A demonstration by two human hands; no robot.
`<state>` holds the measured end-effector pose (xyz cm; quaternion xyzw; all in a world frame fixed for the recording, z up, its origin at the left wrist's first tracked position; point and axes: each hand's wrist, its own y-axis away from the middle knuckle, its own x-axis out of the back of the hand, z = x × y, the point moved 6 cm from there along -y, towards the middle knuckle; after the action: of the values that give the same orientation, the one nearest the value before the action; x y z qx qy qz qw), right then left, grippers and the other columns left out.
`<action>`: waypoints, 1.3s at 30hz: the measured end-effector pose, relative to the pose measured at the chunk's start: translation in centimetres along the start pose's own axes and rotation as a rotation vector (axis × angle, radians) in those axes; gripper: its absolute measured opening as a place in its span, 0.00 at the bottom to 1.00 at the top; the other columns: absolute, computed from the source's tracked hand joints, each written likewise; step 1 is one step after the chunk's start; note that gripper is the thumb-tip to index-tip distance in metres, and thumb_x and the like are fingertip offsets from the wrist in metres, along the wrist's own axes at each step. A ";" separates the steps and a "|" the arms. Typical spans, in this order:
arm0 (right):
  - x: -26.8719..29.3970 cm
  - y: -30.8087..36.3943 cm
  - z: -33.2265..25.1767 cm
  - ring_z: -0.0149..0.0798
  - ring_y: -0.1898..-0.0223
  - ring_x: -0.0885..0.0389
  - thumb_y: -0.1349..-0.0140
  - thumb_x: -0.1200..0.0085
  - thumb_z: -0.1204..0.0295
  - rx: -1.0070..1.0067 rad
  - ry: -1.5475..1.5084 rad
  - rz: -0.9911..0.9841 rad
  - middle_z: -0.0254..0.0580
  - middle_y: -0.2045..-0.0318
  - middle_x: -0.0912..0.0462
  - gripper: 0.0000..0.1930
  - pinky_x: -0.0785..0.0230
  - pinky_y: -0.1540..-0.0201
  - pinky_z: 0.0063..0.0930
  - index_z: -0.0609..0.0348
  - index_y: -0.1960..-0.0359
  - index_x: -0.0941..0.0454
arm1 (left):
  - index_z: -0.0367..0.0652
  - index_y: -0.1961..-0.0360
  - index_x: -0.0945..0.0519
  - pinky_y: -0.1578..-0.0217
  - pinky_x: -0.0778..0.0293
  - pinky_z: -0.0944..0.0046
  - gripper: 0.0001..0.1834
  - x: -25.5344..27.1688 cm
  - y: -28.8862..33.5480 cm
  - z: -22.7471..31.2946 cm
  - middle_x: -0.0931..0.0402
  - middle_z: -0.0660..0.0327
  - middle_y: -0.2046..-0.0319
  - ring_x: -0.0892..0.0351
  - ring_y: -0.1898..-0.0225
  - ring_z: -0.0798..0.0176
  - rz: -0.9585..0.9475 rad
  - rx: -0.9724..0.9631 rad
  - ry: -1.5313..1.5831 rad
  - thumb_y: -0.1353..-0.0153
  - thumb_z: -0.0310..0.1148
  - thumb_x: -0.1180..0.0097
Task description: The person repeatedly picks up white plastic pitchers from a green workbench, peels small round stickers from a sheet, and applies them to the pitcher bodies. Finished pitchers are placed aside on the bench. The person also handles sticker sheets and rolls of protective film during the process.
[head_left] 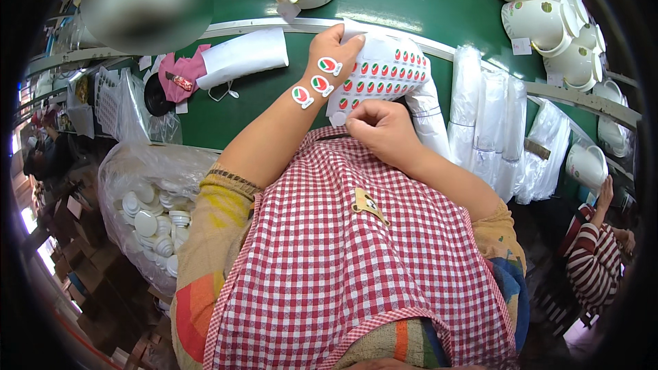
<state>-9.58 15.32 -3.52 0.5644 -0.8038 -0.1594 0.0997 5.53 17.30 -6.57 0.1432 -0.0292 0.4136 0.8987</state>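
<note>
My left hand grips the upper left edge of a white sticker sheet, thumb on top. Rows of small red and green stickers cover the sheet, and a blank pale circle shows at its lower left corner. Three loose stickers of the same kind are stuck along my left wrist and forearm. At the sheet's lower edge my right hand is closed in a pinch, thumb against forefinger, beside the blank circle. Whatever lies between those fingertips is too small to make out.
Clear plastic sleeves lie in bundles to the right. White rice-cooker-like pots stand on the green belt beyond a metal rail. At left are a pink cloth, rolled white paper and a bag of white lids. A co-worker sits at right.
</note>
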 end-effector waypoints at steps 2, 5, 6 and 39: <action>-0.6 -0.2 -0.3 0.22 0.77 0.26 0.44 0.44 0.74 0.036 0.091 0.011 0.34 0.79 0.20 0.06 0.33 0.73 0.20 0.64 0.74 0.20 | 0.34 0.72 0.24 0.79 0.29 0.65 0.11 -0.1 -0.1 0.3 0.23 0.59 0.80 0.27 0.81 0.69 0.001 0.010 -0.022 0.42 0.33 0.43; -1.3 -0.9 0.0 0.22 0.75 0.25 0.43 0.44 0.74 0.059 0.125 0.013 0.33 0.76 0.19 0.06 0.33 0.72 0.19 0.65 0.72 0.20 | 0.35 0.76 0.28 0.81 0.30 0.63 0.13 -0.1 -0.4 -0.4 0.26 0.59 0.83 0.28 0.84 0.68 0.015 -0.005 -0.026 0.42 0.34 0.42; -1.7 -1.1 -0.1 0.24 0.76 0.24 0.44 0.44 0.73 0.077 0.089 0.015 0.35 0.78 0.19 0.07 0.32 0.72 0.21 0.65 0.73 0.20 | 0.35 0.76 0.28 0.80 0.30 0.62 0.13 -0.2 -0.7 -0.9 0.26 0.59 0.82 0.28 0.83 0.68 0.015 -0.007 -0.037 0.42 0.34 0.42; 7.0 -0.5 1.3 0.43 0.64 0.15 0.44 0.39 0.62 0.155 0.512 0.015 0.46 0.63 0.15 0.18 0.24 0.60 0.32 0.53 0.52 0.19 | 0.36 0.49 0.24 0.54 0.24 0.61 0.22 3.5 5.3 -3.2 0.19 0.56 0.56 0.20 0.55 0.62 -0.601 0.375 0.194 0.44 0.34 0.36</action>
<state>-11.99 8.79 -5.04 0.5864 -0.7663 0.0512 0.2576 3.58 24.04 -7.85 0.2675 0.1758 0.1411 0.9368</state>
